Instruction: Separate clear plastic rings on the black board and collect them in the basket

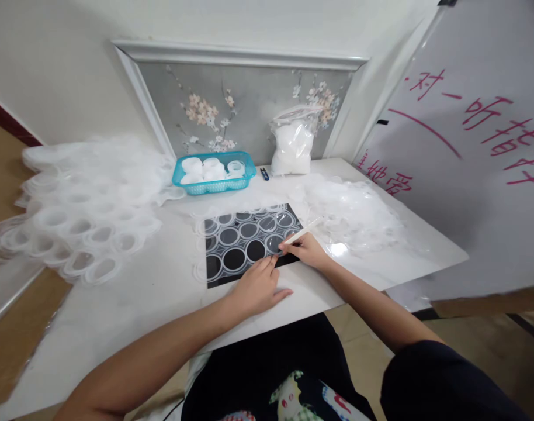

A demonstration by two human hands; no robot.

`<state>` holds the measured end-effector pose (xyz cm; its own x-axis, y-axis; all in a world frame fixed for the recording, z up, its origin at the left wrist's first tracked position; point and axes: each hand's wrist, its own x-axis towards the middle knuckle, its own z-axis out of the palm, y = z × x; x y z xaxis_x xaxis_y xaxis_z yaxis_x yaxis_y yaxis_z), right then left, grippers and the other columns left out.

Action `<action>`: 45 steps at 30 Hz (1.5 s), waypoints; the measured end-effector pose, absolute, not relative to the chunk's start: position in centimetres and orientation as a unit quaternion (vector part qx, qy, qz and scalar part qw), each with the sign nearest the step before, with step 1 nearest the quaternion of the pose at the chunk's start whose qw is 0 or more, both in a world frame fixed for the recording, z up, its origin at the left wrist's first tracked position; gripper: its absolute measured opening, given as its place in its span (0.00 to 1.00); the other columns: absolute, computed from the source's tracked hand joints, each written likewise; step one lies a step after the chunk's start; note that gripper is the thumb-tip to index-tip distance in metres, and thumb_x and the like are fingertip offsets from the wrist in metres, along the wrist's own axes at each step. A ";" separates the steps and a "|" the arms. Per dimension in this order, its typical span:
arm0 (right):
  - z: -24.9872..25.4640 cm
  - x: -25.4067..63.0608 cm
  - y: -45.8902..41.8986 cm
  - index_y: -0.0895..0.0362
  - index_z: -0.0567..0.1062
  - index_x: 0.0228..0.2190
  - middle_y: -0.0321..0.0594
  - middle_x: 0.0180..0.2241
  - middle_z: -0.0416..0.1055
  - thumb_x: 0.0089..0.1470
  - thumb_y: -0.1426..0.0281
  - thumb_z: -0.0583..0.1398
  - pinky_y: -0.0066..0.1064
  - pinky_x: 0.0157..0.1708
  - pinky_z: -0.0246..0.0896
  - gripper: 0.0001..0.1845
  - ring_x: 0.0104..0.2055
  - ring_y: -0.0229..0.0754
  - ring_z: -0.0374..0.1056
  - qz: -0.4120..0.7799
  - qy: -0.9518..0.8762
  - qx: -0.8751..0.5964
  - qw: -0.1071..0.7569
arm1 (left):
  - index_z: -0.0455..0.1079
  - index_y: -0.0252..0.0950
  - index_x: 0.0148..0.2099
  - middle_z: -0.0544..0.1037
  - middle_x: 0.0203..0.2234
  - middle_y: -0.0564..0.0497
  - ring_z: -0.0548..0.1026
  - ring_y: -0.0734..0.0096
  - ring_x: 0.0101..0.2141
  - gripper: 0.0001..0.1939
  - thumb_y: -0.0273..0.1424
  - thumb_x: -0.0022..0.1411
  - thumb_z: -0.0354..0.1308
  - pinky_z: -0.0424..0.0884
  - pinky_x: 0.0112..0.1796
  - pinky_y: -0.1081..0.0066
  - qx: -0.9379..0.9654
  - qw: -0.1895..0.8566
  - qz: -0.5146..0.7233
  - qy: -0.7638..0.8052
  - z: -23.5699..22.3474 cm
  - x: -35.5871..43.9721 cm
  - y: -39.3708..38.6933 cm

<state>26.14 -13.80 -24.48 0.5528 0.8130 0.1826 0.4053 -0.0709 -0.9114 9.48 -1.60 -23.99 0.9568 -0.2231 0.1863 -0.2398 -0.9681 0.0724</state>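
Observation:
A clear plastic sheet of round cells (245,234) lies over a black mat (218,275) on the white table (131,298). My left hand (256,287) rests flat on the mat's near edge, fingers stretched out and pressing the sheet. My right hand (306,250) pinches a thin white stick tool (302,230), its tip at a cell on the sheet's right side.
A big stack of clear cell sheets (78,204) fills the table's left. A turquoise basket (214,172) of white rings, small blue snips (264,173) and a bag of white pieces (293,143) stand at the back. Loose clear plastic scraps (354,213) lie right, beside a whiteboard (468,164).

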 end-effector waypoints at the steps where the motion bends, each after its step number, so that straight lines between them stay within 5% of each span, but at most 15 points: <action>1: -24.5 26.1 -13.8 0.58 0.75 0.19 0.41 0.26 0.75 0.52 0.62 0.62 0.31 0.30 0.62 0.15 0.30 0.42 0.70 0.193 -0.434 -0.706 0.525 | 0.71 0.22 0.47 0.67 0.55 0.28 0.67 0.47 0.55 0.30 0.49 0.64 0.51 0.63 0.54 0.56 0.988 0.049 0.086 -0.116 -23.9 9.5 -1.6; 13: -24.7 26.2 -14.0 0.57 0.78 0.25 0.41 0.27 0.75 0.53 0.62 0.62 0.33 0.29 0.64 0.12 0.29 0.42 0.70 0.170 -0.451 -0.718 0.502 | 0.72 0.23 0.48 0.68 0.54 0.30 0.67 0.48 0.53 0.31 0.50 0.63 0.51 0.64 0.53 0.57 0.990 0.054 0.066 -0.117 -23.6 9.8 -1.3; 16: -25.1 25.7 -14.3 0.55 0.79 0.30 0.43 0.33 0.77 0.54 0.64 0.62 0.39 0.40 0.66 0.09 0.39 0.47 0.71 0.097 -0.489 -0.726 0.473 | 0.72 0.24 0.46 0.70 0.53 0.32 0.67 0.49 0.53 0.32 0.52 0.62 0.52 0.64 0.53 0.57 0.990 0.079 0.055 -0.102 -23.4 10.0 -1.2; 19: -25.4 25.6 -14.2 0.51 0.80 0.33 0.40 0.37 0.78 0.58 0.66 0.58 0.46 0.54 0.58 0.09 0.53 0.49 0.66 0.047 -0.550 -0.723 0.416 | 0.74 0.26 0.43 0.73 0.49 0.33 0.68 0.50 0.51 0.31 0.53 0.60 0.54 0.65 0.52 0.57 0.990 0.093 0.044 -0.094 -23.1 10.2 -1.1; 23: -24.3 27.6 -14.0 0.48 0.80 0.33 0.37 0.35 0.78 0.59 0.68 0.56 0.52 0.62 0.41 0.12 0.51 0.49 0.67 -0.081 -0.511 -0.767 0.379 | 0.75 0.26 0.40 0.72 0.51 0.34 0.68 0.50 0.51 0.31 0.53 0.58 0.56 0.65 0.53 0.58 0.990 0.091 0.040 -0.095 -22.8 10.3 -1.0; 27: -22.7 30.0 -15.0 0.54 0.80 0.33 0.46 0.37 0.75 0.59 0.62 0.54 0.52 0.56 0.49 0.15 0.48 0.52 0.65 -0.238 -0.269 -0.807 0.469 | 0.74 0.29 0.40 0.70 0.54 0.36 0.68 0.51 0.52 0.28 0.52 0.58 0.57 0.66 0.51 0.59 0.990 0.090 0.034 -0.106 -22.4 10.1 -0.8; 30: -23.4 29.4 -16.3 0.52 0.80 0.30 0.45 0.35 0.76 0.56 0.61 0.58 0.50 0.54 0.53 0.12 0.48 0.54 0.65 -0.145 -0.355 -0.806 0.452 | 0.72 0.28 0.45 0.70 0.55 0.36 0.70 0.54 0.52 0.27 0.50 0.60 0.56 0.66 0.51 0.61 0.989 0.069 0.040 -0.125 -22.0 10.3 -1.0; 36: -25.3 27.5 -16.9 0.56 0.78 0.27 0.42 0.29 0.75 0.55 0.58 0.60 0.36 0.36 0.65 0.15 0.34 0.45 0.71 0.088 -0.396 -0.743 0.532 | 0.67 0.24 0.51 0.63 0.59 0.32 0.64 0.49 0.58 0.29 0.47 0.63 0.55 0.62 0.56 0.59 0.984 0.016 0.084 -0.159 -22.5 12.1 -2.2; 45: -25.6 28.1 -16.8 0.53 0.80 0.28 0.42 0.34 0.77 0.51 0.58 0.62 0.41 0.48 0.64 0.12 0.46 0.49 0.70 0.088 -0.372 -0.777 0.501 | 0.68 0.24 0.51 0.72 0.51 0.32 0.70 0.52 0.53 0.30 0.49 0.65 0.51 0.66 0.53 0.58 0.982 0.031 0.105 -0.157 -23.8 13.7 -3.3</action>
<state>28.13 -16.77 -25.60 0.7081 0.6656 0.2355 0.4892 -0.2220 -0.8434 13.70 -3.25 -23.80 0.9289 -0.3007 0.2161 -0.3138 -0.9491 0.0281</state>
